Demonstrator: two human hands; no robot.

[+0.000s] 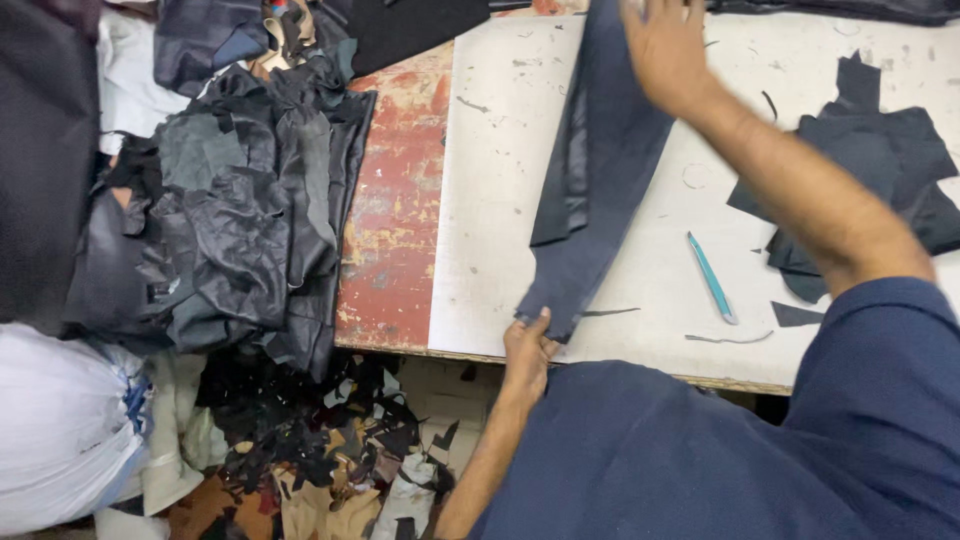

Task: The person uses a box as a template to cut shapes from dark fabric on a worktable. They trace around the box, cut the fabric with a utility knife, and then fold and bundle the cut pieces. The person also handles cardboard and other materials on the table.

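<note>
Two hands work a dark leather strip (590,190) on the desk (500,200): left hand (527,350) pinches its near end, right hand (665,45) presses flat, open, on its far end

Your strip (600,170): long, dark navy piece, matte, darker layer showing along left edge. Lies flat, diagonal on white worktop (500,200), from far edge down to near edge. Near end squared off, at worktop edge; far end wider.

Just one package showing: a bulging white plastic sack (60,430) on the floor at the near left, tied with a blue band. No labels, signs or screens anywhere.
</note>
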